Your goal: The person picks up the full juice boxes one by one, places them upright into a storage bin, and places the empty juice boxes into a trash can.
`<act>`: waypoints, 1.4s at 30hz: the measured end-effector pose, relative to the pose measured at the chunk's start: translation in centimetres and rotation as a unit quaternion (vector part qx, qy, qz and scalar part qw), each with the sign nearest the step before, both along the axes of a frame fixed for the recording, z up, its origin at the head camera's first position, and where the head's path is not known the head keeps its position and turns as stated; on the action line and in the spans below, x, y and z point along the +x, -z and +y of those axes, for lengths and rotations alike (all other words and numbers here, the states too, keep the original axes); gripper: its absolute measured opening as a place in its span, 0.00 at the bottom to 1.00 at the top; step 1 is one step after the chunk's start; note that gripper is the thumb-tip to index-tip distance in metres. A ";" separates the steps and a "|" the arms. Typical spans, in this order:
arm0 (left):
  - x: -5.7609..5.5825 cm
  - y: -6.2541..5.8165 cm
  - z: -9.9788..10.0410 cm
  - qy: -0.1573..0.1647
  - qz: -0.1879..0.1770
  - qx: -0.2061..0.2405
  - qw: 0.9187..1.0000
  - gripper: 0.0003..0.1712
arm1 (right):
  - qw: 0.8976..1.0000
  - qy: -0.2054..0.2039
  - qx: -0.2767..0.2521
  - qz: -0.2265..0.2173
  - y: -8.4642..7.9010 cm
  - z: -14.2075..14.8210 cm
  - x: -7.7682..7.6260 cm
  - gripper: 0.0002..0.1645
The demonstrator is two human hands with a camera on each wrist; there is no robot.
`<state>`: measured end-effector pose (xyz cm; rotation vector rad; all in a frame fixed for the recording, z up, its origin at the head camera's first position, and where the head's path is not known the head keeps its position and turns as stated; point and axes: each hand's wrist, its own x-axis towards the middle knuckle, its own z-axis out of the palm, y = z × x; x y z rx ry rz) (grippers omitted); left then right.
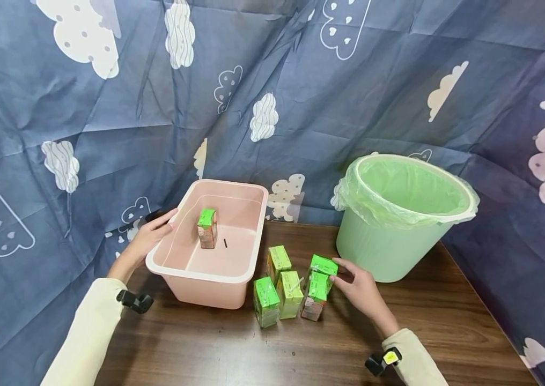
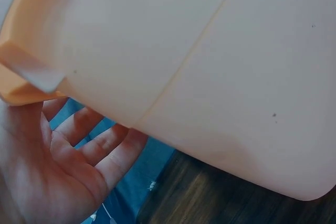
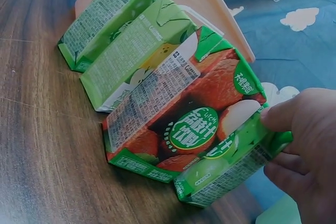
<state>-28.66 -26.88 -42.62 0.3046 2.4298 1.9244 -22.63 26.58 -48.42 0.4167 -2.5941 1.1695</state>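
Observation:
My left hand (image 1: 149,238) rests at the left rim of a pink plastic basin (image 1: 205,289). In the left wrist view its fingers are spread and fairly straight against the basin's outer wall, fingertips partly hidden. One green-topped juice box (image 1: 207,228) stands inside the basin. My right hand (image 1: 361,289) pinches the top of a green juice box (image 3: 223,169) between thumb and fingers, at the back right of a cluster. Right against that box stands a lychee juice box (image 3: 184,124). Left of it are a light-green juice box (image 1: 290,297), a yellow-green one (image 1: 279,258) and a green one (image 1: 266,303).
A green bin (image 1: 374,244) lined with a clear green bag stands at the back right of the wooden table (image 1: 234,348). A small dark stick (image 1: 226,243) lies on the basin floor. Behind the table hangs a blue cloth (image 1: 301,145) with cloud prints.

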 end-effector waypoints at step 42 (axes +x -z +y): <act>-0.1 -0.1 0.0 -0.007 -0.006 0.025 1.000 0.33 | 0.995 0.028 -0.098 -0.013 -4.9 -1.0 -0.6 0.28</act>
